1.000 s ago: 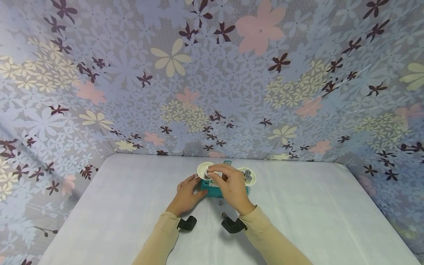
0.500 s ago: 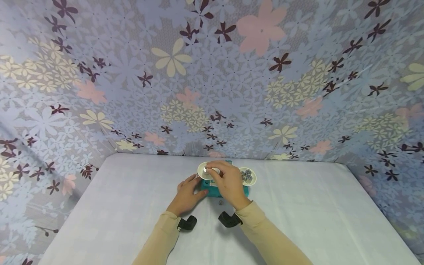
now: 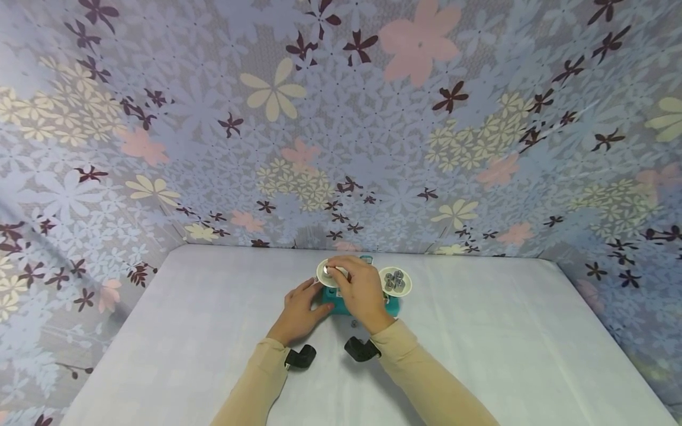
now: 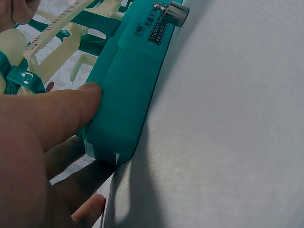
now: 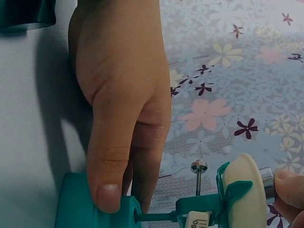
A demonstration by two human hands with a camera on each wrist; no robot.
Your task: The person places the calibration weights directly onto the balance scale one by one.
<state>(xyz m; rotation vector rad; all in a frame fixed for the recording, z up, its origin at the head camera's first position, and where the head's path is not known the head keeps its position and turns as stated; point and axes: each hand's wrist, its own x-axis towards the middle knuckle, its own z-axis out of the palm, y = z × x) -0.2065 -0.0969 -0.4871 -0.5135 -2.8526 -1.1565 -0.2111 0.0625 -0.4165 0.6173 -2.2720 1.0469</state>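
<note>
My left hand [image 3: 302,310] grips the left end of a teal balance scale [image 4: 126,95], thumb on top and fingers round the end. Over the scale's left pan [image 3: 321,280], my right hand [image 3: 362,291] pinches a shiny metal weight [image 5: 268,184] between thumb and fingertips. The weight's lower end is at the pan; part of the pan is hidden behind the hand. Several metal weights [image 3: 395,280] stand in the right pan [image 3: 407,288]. In the left wrist view, another small weight [image 4: 176,14] is in front of the base, beside the printed label.
The scale stands on a table with a pale cloth [image 3: 501,343], near the flower-patterned backdrop [image 3: 341,142]. Black wrist cameras [image 3: 301,357] hang under both forearms. A knurled metal knob [image 5: 199,166] is on the balance beam by the left pan.
My right hand has shifted slightly left with the weight, which is now lower at the left pan. More of the right pan shows. My left hand keeps its grip on the scale.
</note>
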